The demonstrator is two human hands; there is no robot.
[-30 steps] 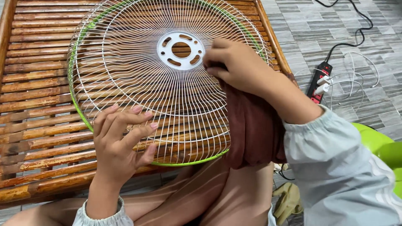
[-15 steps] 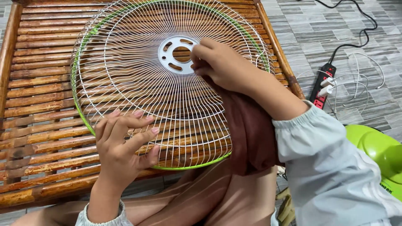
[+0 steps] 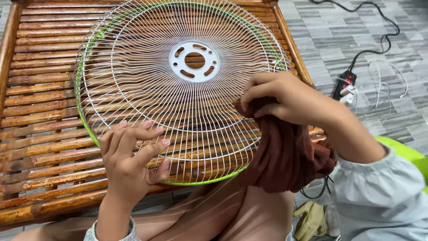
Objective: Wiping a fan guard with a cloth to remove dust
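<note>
The white wire fan guard point(image 3: 178, 89) with a green rim lies flat on the slatted wooden surface point(image 3: 40, 107). The left hand point(image 3: 129, 160) rests on its rim at 7 o'clock, fingers spread, gripping nothing. The right hand point(image 3: 285, 100) is closed around a brown cloth point(image 3: 290, 156), pressing it on the wires at 4 o'clock.

We see the fan guard point(image 3: 178, 89) lying on the slatted bench point(image 3: 40, 111). Our left hand point(image 3: 129, 163) rests on its near edge; our right hand point(image 3: 285, 98) presses a cloth point(image 3: 285, 156) on its right side. A power strip point(image 3: 345, 85) lies on the floor, right.
</note>
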